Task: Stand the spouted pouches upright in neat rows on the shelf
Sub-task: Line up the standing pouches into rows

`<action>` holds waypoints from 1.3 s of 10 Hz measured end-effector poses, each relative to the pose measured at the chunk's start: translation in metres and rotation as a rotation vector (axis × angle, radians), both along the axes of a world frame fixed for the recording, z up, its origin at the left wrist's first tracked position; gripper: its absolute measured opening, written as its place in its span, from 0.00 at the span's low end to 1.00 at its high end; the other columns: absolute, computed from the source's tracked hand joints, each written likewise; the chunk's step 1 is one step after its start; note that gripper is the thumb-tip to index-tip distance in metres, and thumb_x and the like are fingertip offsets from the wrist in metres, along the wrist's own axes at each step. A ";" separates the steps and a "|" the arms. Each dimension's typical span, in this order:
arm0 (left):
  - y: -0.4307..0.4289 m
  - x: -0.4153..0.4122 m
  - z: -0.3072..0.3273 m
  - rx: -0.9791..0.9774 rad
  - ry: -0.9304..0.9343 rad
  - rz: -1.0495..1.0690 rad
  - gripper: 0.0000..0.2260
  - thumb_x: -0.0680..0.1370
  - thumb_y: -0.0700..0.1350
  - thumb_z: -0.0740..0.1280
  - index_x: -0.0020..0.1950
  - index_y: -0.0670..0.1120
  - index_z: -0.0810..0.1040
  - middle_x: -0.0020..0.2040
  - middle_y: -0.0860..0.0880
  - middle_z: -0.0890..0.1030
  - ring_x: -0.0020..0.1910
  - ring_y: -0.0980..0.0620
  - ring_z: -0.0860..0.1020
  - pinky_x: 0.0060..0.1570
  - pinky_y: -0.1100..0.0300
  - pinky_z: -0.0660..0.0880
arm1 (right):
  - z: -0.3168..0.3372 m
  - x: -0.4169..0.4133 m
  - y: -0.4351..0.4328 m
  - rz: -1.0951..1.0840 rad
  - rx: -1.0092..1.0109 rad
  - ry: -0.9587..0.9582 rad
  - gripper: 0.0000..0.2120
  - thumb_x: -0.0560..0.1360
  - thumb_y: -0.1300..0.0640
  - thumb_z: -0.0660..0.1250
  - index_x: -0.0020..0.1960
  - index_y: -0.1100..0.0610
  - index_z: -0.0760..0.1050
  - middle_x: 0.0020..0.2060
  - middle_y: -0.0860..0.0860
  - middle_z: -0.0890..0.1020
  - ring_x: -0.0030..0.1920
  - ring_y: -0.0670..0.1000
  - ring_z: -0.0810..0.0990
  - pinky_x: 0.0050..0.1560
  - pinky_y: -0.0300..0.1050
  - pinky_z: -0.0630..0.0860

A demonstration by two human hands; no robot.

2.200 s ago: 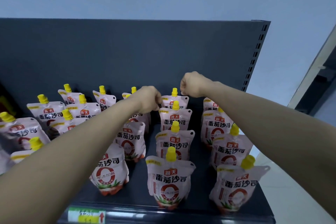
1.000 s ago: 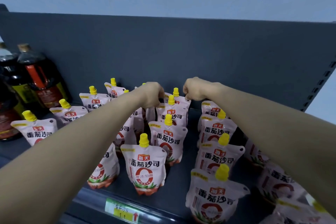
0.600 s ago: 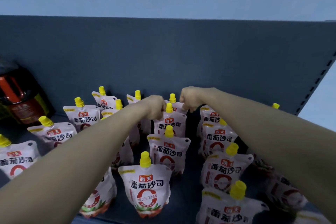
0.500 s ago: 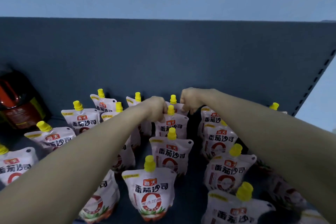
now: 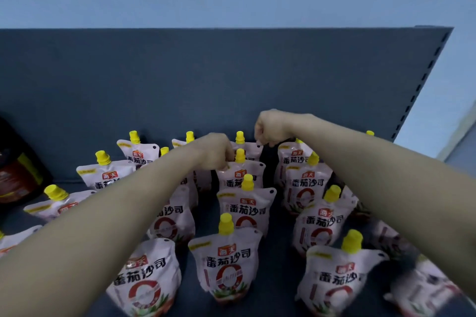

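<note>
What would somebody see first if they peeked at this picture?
Lots of white tomato sauce pouches with bright yellow caps stand in rows on the dark shelf. Two bare arms stretch over them, the left hand and right hand curled at the tops of the rearmost middle-row pouches. A dark bottle stands at the far left.

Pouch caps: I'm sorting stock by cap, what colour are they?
Yellow; the head view shows it best on the front middle pouch's cap.
</note>
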State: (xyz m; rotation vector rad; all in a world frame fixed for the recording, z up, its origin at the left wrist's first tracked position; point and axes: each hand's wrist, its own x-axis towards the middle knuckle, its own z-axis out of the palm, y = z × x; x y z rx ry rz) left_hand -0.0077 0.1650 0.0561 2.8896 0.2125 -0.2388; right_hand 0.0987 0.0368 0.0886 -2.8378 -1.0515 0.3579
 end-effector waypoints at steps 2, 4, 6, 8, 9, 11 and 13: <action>0.004 -0.016 0.023 -0.115 -0.187 0.032 0.10 0.75 0.38 0.66 0.54 0.45 0.82 0.51 0.50 0.81 0.48 0.51 0.79 0.42 0.65 0.74 | 0.020 -0.023 -0.021 0.020 -0.030 -0.015 0.10 0.74 0.66 0.67 0.53 0.62 0.82 0.42 0.53 0.84 0.39 0.49 0.79 0.38 0.39 0.76; 0.002 -0.046 0.036 -0.179 -0.235 -0.042 0.06 0.75 0.39 0.67 0.46 0.45 0.83 0.35 0.60 0.77 0.36 0.62 0.75 0.32 0.69 0.68 | 0.014 -0.049 -0.028 0.015 -0.075 0.183 0.09 0.73 0.70 0.66 0.45 0.61 0.82 0.32 0.49 0.83 0.33 0.48 0.81 0.35 0.35 0.79; -0.002 -0.074 0.030 -0.247 -0.169 -0.110 0.06 0.76 0.42 0.66 0.45 0.43 0.82 0.33 0.52 0.81 0.31 0.57 0.76 0.35 0.65 0.72 | -0.006 -0.073 -0.024 -0.009 -0.130 0.282 0.15 0.71 0.64 0.73 0.58 0.59 0.80 0.50 0.54 0.83 0.47 0.51 0.80 0.53 0.45 0.79; -0.010 -0.099 0.017 -0.294 0.005 -0.184 0.11 0.76 0.49 0.66 0.51 0.44 0.82 0.48 0.44 0.84 0.48 0.48 0.81 0.53 0.54 0.76 | -0.020 -0.090 -0.024 0.002 -0.218 0.154 0.16 0.72 0.55 0.73 0.57 0.61 0.79 0.50 0.54 0.82 0.53 0.56 0.81 0.54 0.47 0.78; -0.018 -0.107 0.012 -0.292 0.084 -0.200 0.14 0.71 0.53 0.72 0.52 0.47 0.83 0.50 0.47 0.84 0.52 0.49 0.80 0.58 0.52 0.74 | -0.027 -0.094 -0.021 0.019 -0.232 0.076 0.17 0.73 0.52 0.71 0.56 0.63 0.79 0.50 0.56 0.82 0.54 0.59 0.82 0.56 0.50 0.79; -0.032 -0.113 -0.009 -0.160 0.196 -0.145 0.10 0.71 0.47 0.72 0.32 0.48 0.76 0.32 0.53 0.75 0.36 0.52 0.75 0.37 0.61 0.70 | -0.033 -0.088 -0.023 0.047 -0.177 0.117 0.14 0.75 0.54 0.70 0.55 0.63 0.77 0.45 0.54 0.76 0.46 0.56 0.80 0.40 0.42 0.76; -0.046 -0.118 -0.014 -0.159 0.197 -0.091 0.11 0.73 0.44 0.71 0.31 0.50 0.76 0.32 0.52 0.76 0.36 0.52 0.75 0.36 0.61 0.70 | -0.036 -0.082 -0.025 0.095 -0.168 0.118 0.09 0.76 0.53 0.69 0.45 0.59 0.74 0.37 0.51 0.74 0.34 0.50 0.77 0.30 0.38 0.72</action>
